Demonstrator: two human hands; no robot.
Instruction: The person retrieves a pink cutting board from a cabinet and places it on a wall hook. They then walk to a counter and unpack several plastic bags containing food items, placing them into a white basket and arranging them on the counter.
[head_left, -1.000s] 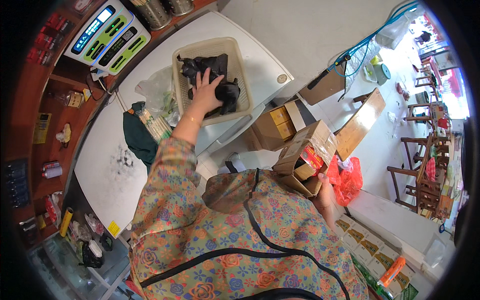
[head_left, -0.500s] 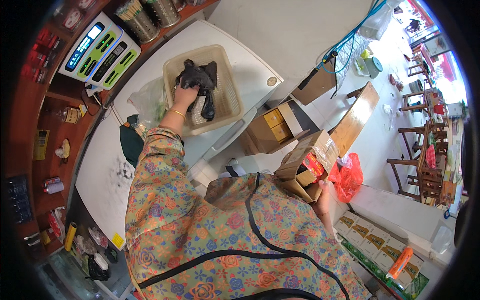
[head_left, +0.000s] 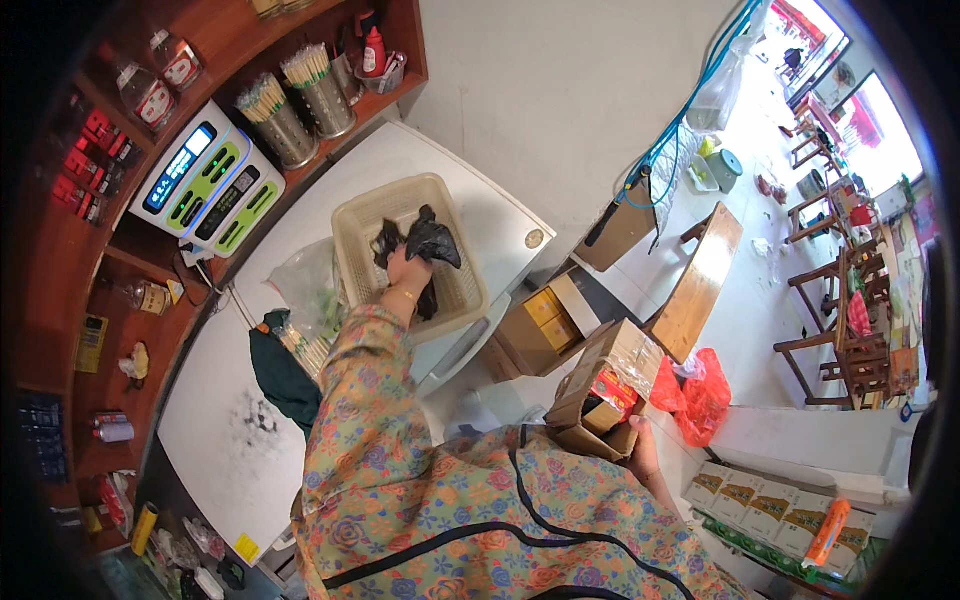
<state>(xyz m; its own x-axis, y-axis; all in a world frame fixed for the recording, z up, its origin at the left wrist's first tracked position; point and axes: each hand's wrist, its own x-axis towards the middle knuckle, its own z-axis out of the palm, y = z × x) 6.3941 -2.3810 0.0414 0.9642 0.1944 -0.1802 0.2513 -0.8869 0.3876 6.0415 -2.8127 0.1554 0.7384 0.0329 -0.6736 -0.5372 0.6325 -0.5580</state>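
My left hand (head_left: 405,270) reaches into a cream plastic basket (head_left: 350,216) on the white top of a cabinet, closed on a crumpled black plastic bag (head_left: 433,243). The bag partly covers my fingertips, and more black plastic lies around them in the basket. At my right side, my right hand (head_left: 645,450) grips the near edge of an open, tilted cardboard box (head_left: 632,352). Inside the box are red packets (head_left: 612,388) and some dark items. My right thumb shows; the other fingers are largely hidden.
A clear bag (head_left: 312,285), skewers and dark green cloth (head_left: 280,375) lie left of the basket. Behind stands a power-bank station (head_left: 205,180) and metal holders of sticks (head_left: 322,100). On the floor are an open carton (head_left: 540,330), a wooden bench (head_left: 705,280) and a red bag (head_left: 705,400).
My left hand has shifted rightward within the basket with the black bag. My right hand keeps its hold on the box. The whole view has tilted, showing more of the shelf.
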